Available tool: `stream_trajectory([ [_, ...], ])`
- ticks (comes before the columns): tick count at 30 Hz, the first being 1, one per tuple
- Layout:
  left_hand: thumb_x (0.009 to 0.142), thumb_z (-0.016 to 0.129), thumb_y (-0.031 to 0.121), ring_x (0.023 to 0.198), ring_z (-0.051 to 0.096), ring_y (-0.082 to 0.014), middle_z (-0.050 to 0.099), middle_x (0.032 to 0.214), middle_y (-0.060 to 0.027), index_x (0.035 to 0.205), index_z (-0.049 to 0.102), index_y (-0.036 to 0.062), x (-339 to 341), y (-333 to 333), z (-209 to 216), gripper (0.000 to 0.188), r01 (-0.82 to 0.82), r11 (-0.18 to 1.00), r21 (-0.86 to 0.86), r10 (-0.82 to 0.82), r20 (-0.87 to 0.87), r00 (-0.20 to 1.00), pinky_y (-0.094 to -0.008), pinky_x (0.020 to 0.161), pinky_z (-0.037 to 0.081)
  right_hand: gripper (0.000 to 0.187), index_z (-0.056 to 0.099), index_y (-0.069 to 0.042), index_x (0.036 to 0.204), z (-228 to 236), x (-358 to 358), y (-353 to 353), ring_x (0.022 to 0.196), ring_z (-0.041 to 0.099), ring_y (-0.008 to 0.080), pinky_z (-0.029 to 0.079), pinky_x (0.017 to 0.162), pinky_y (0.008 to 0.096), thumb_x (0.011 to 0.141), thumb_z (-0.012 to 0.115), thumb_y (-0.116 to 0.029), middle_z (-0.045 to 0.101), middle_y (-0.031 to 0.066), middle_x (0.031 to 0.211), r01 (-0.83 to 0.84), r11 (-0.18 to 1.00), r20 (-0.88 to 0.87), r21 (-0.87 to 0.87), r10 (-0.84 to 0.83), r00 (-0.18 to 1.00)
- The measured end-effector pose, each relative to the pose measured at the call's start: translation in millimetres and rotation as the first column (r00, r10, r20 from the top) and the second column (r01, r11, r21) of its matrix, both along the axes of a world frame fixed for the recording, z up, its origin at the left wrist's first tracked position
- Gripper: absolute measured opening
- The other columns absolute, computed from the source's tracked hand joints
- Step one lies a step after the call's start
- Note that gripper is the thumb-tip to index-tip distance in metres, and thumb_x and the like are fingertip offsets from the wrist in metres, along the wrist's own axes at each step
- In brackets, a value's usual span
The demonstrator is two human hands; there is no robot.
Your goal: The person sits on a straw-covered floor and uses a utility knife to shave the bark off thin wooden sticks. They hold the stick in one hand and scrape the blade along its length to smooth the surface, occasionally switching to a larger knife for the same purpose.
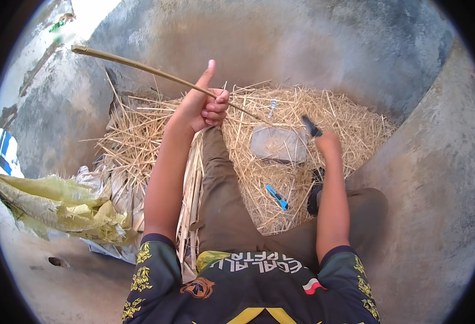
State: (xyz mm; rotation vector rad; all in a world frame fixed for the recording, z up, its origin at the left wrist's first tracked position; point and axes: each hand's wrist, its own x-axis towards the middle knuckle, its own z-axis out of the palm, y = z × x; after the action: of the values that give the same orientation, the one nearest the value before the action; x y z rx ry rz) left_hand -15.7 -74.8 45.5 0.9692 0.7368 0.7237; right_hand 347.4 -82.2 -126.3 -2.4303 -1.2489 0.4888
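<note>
My left hand (208, 108) is closed round a long, thin bamboo strip (140, 66), with the thumb pointing up. The strip slants from the upper left down to the right, its thin end close above a grey block (278, 144). My right hand (328, 144), to the right of the block, grips a knife (311, 126) with a broad dark blade. The blade points up and left, apart from the strip. Below the block a blue box cutter (276, 197) lies on the shavings.
Bamboo shavings (351, 116) cover the floor around the block, with a small shiny item (272, 108) beyond it. Split bamboo sticks (135, 137) pile up on the left, near a yellowish sack (59, 202). Concrete walls (281, 43) close in the far side and right. My legs stretch across the shavings.
</note>
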Motion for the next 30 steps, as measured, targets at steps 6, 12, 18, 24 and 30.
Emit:
stream_trajectory([
  [6, 0.092, 0.044, 0.079, 0.037, 0.016, -0.0018, 0.023, 0.046, 0.0098, 0.052, 0.031, 0.0184, 18.2, 7.4, -5.8, 0.074, 0.21, 0.977, 0.023, -0.2, -0.227, 0.953, -0.0195, 0.035, 0.012, 0.029, 0.06, -0.004, 0.113, 108.2, -75.9, -73.4, 0.074, 0.07, 0.0357, 0.051, 0.067, 0.0516, 0.101, 0.055, -0.029, 0.069, 0.0169, 0.078, -0.136, 0.817, -0.102, 0.56, 0.23, 0.968],
  [12, 0.093, 0.04, 0.079, 0.037, 0.016, -0.0033, 0.022, 0.046, 0.0097, 0.052, 0.03, 0.0182, 27.0, 25.0, 2.0, 0.074, 0.305, 0.952, -0.016, -0.302, -0.198, 0.932, -0.0208, 0.035, 0.013, 0.019, 0.055, -0.007, 0.104, 10.7, -121.3, -87.0, 0.065, 0.067, 0.0381, 0.05, 0.059, 0.0512, 0.101, 0.057, -0.026, 0.066, 0.0183, 0.071, -0.333, 0.794, 0.168, 0.509, 0.288, 0.943],
  [18, 0.089, 0.029, 0.088, 0.048, 0.031, -0.0052, 0.039, 0.058, 0.0058, 0.081, 0.05, 0.0097, 22.0, 38.3, -5.4, 0.082, 0.241, 0.967, 0.084, -0.248, 0.087, 0.965, -0.0216, 0.046, 0.027, 0.025, 0.056, -0.005, 0.108, 19.1, -117.7, -79.7, 0.077, 0.068, 0.0458, 0.053, 0.067, 0.0543, 0.097, 0.06, -0.027, 0.069, 0.0243, 0.08, -0.324, 0.853, 0.107, 0.408, 0.308, 0.945],
  [24, 0.1, 0.042, 0.068, 0.056, 0.04, -0.006, 0.045, 0.067, 0.0072, 0.118, 0.057, 0.0031, 36.9, -2.0, 13.1, 0.07, 0.015, 0.759, 0.651, -0.041, 0.025, 0.999, -0.0227, 0.051, 0.033, 0.032, 0.055, 0.0, 0.114, 19.8, -109.3, -76.8, 0.086, 0.069, 0.0467, 0.055, 0.076, 0.0541, 0.097, 0.059, -0.026, 0.07, 0.0264, 0.091, -0.286, 0.917, -0.031, 0.279, 0.306, 0.951],
  [30, 0.11, 0.038, 0.046, 0.059, 0.045, -0.0094, 0.045, 0.07, 0.0031, 0.103, 0.056, 0.0068, 65.4, -4.3, 40.7, 0.043, -0.011, -0.114, 0.993, 0.683, 0.086, 0.725, -0.027, 0.053, 0.038, 0.036, 0.061, 0.002, 0.106, 29.0, -101.7, -78.4, 0.088, 0.07, 0.0448, 0.056, 0.079, 0.0522, 0.097, 0.06, -0.032, 0.07, 0.0262, 0.089, -0.313, 0.905, -0.115, 0.286, 0.357, 0.927],
])
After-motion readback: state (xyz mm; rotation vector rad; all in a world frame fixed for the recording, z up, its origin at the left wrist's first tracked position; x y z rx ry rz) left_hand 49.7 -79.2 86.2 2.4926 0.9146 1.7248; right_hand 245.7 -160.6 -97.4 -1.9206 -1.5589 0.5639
